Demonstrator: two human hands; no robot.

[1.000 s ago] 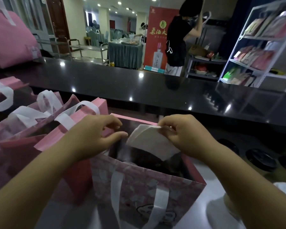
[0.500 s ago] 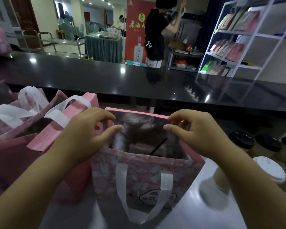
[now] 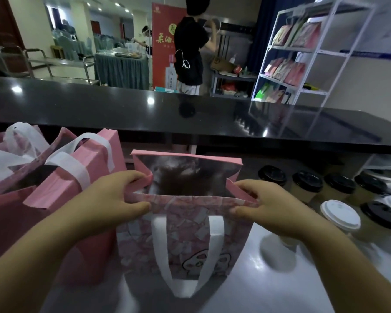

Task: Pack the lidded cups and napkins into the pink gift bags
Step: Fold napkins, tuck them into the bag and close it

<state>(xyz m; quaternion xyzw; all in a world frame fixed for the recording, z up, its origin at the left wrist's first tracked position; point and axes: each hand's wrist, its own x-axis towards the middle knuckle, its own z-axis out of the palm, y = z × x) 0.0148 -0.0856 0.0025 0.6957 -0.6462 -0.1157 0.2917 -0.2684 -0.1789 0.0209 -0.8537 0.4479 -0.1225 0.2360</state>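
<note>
A pink patterned gift bag (image 3: 185, 240) with white ribbon handles stands open in front of me on the grey work surface. My left hand (image 3: 113, 199) pinches the bag's top rim at its left corner. My right hand (image 3: 264, 206) pinches the rim at the right corner. The inside of the bag is dark and I cannot make out its contents. No napkin is in sight. Several lidded cups stand to the right: black-lidded ones (image 3: 307, 184) in a row and a white-lidded one (image 3: 340, 216) nearer me.
More pink gift bags (image 3: 61, 199) with white handles crowd the left side. A raised black counter (image 3: 190, 114) runs across behind the bags. Beyond it a person in black (image 3: 190, 48) stands near a white shelf rack (image 3: 303, 59).
The white napkin my right hand held over the bag has gone out of sight. Both hands have moved from above the opening to grip the bag's near rim corners.
</note>
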